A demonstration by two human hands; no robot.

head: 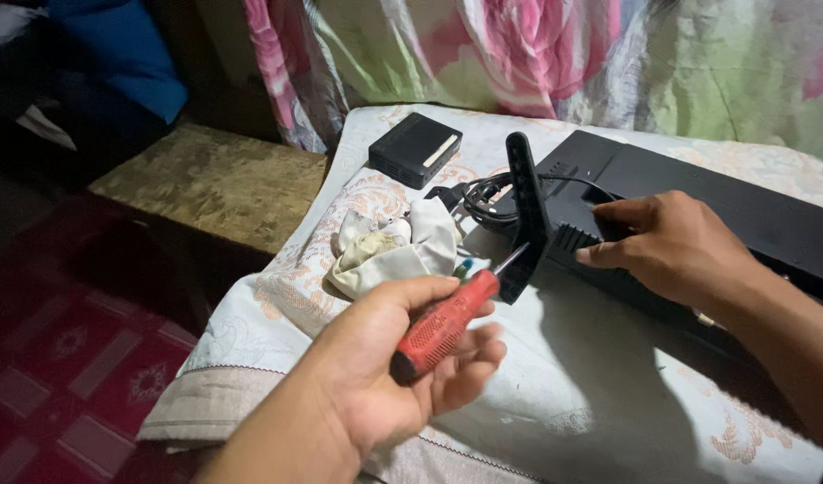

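While left hand [389,354] wraps red screwdriver [447,318], shaft tip meets foot of black stand bracket [528,211] on flat black monitor [698,202], lying face down on bed [573,394]. Screwdriver: light, stiff, ribbed handle, good grip mid-handle. Monitor: rigid, probably heavy-ish, screen fragile; hold by back casing edge. Left fingers [470,354] curled loosely round handle, thumb on top. Right hand [676,246] presses monitor back beside bracket, fingers together, bent, holding nothing. Nearby: crumpled cloth [389,246], coiled cable [483,197], small black box [416,148].
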